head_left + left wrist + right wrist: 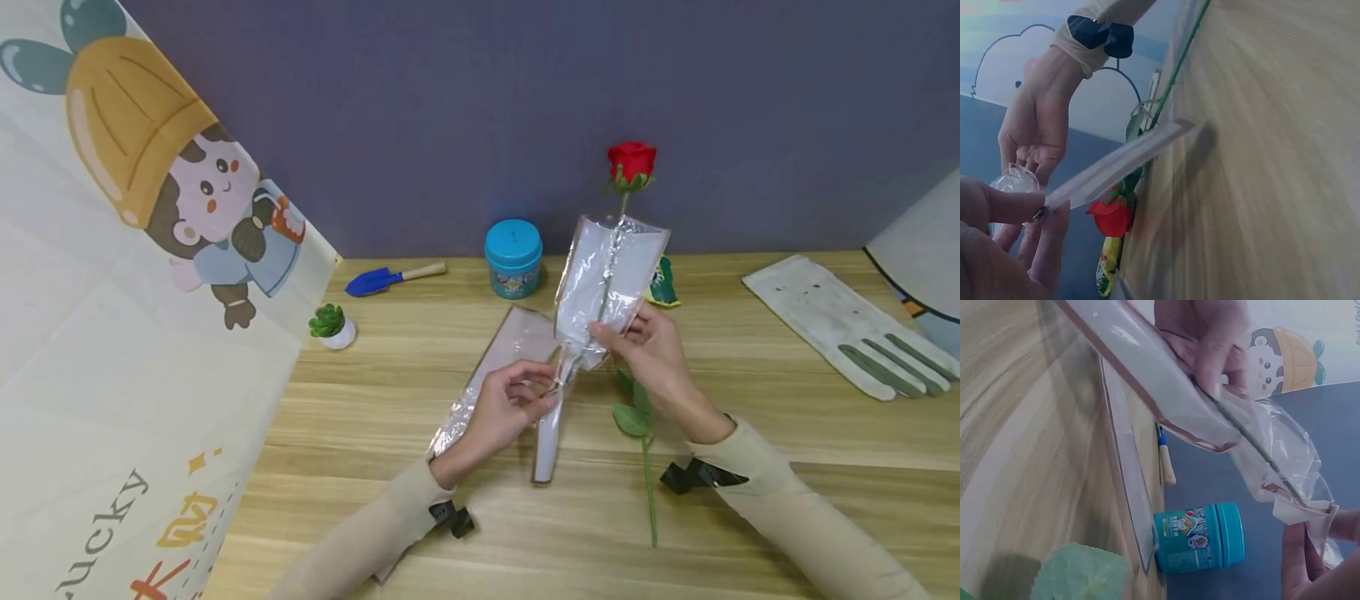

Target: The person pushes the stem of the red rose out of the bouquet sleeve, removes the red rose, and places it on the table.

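Your left hand sat lowest over the counter, beige sleeve behind it and a black strap at the wrist, with thumb and fingers pinching the narrow lower neck of the clear cellophane flower sleeve with a thin brown border. From the left wrist view your thumb pressed the crinkled film against your fingers, and the sleeve's flat tail ran off toward the wood.

Your right hand held the same sleeve a little higher and to the right, fingertips curled onto the film where it began to widen. You kept the sleeve raised off the counter and tilted, mouth uppermost. Inside it ran the stem of a red artificial rose, whose bloom stood clear above the sleeve's open top against the purple-grey wall.

Just under your right hand lay a second green stem with broad leaves, flat on the light wooden counter. Beneath and left of your left hand lay another flat clear wrapper with a brown edge.

Farther out stood a teal round tub with a lid, near the wall, and beside the raised sleeve a small green and yellow packet. To the left were a blue trowel with a wooden handle and a tiny green succulent in a white pot. Well apart on the right lay a white work glove with grey-green fingers. A cream cartoon banner leaned along the left side.
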The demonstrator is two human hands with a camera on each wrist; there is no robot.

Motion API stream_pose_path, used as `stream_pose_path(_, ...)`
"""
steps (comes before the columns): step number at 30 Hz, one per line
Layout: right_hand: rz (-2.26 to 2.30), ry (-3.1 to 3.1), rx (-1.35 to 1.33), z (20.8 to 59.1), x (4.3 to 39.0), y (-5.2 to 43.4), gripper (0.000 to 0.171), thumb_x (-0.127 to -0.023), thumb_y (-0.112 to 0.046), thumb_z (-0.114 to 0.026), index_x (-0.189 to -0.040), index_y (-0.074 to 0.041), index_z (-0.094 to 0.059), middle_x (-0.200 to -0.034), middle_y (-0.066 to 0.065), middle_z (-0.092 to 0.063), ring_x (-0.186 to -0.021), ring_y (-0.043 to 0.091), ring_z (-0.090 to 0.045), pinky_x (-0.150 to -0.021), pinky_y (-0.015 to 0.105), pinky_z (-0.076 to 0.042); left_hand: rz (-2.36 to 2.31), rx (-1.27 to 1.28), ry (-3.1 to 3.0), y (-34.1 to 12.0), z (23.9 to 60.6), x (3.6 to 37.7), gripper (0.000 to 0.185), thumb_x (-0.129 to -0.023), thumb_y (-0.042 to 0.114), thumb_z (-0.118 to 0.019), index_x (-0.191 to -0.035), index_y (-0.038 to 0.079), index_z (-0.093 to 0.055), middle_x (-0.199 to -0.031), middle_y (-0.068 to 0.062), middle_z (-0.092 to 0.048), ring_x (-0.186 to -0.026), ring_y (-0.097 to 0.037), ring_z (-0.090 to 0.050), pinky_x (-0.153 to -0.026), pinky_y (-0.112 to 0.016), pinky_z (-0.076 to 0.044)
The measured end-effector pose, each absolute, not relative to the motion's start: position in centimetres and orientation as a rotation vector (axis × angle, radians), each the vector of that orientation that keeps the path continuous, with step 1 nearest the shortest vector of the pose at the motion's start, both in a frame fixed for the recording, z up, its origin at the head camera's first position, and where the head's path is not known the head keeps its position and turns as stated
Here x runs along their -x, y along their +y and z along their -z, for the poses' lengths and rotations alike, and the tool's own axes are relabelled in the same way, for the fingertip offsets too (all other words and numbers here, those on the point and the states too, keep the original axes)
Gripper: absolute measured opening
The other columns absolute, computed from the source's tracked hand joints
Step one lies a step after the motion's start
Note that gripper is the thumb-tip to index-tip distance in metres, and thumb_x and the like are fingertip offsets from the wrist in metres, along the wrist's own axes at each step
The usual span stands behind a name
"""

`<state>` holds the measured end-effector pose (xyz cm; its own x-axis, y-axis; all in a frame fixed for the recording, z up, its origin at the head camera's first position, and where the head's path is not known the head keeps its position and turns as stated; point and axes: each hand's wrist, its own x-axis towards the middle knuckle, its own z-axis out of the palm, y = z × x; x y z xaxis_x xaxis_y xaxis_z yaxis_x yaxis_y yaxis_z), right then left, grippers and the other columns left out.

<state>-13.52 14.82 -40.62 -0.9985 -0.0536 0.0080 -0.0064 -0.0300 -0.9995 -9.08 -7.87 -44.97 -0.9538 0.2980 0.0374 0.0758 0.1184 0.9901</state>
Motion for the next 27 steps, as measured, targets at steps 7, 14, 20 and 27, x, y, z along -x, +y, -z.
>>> stream_pose_path(7,2.357,2.121,0.04,39.7,13.7,15.3,0.022,-0.093,-0.004,-0.076,-0.109,-0.01,-0.062,-0.088,-0.011,-0.077,-0.078,0.001,-0.072,-0.069,0.016,-0.061,-1.856,-0.398,2.211,-8.7,45.2,8.9,0.044,-0.084,-0.009,-0.077,-0.127,0.001,-0.068,-0.117,-0.022,-0.074,-0.075,-0.006,-0.067,-0.068,-0.02,-0.061)
stream_pose_path(14,2.435,2.068,0.018,39.0,14.0,15.9,0.024,-0.092,-0.004,-0.078,-0.111,-0.01,-0.064,-0.09,-0.009,-0.078,-0.078,0.003,-0.071,-0.068,0.016,-0.061,-1.746,-0.465,2.193,-9.4,45.3,8.7,0.052,-0.084,-0.008,-0.078,-0.133,-0.002,-0.064,-0.118,-0.025,-0.072,-0.07,-0.002,-0.062,-0.063,-0.015,-0.056)
stream_pose_path(20,2.509,2.006,0.033,38.4,14.1,16.6,0.029,-0.09,-0.003,-0.079,-0.115,-0.007,-0.064,-0.096,-0.006,-0.08,-0.086,0.006,-0.074,-0.074,0.018,-0.063,-1.644,-0.468,2.199,-9.8,45.4,8.5,0.054,-0.084,-0.005,-0.079,-0.135,-0.004,-0.06,-0.117,-0.025,-0.072,-0.071,-0.002,-0.061,-0.068,-0.016,-0.058)
stream_pose_path(27,2.519,2.001,0.067,38.3,13.7,16.5,0.027,-0.091,-0.002,-0.078,-0.114,-0.007,-0.065,-0.096,-0.005,-0.08,-0.085,0.006,-0.074,-0.075,0.018,-0.063,-1.66,-0.51,2.181,-9.8,45.2,9.0,0.06,-0.081,-0.005,-0.083,-0.136,-0.002,-0.06,-0.116,-0.023,-0.07,-0.079,-0.003,-0.063,-0.074,-0.019,-0.062)
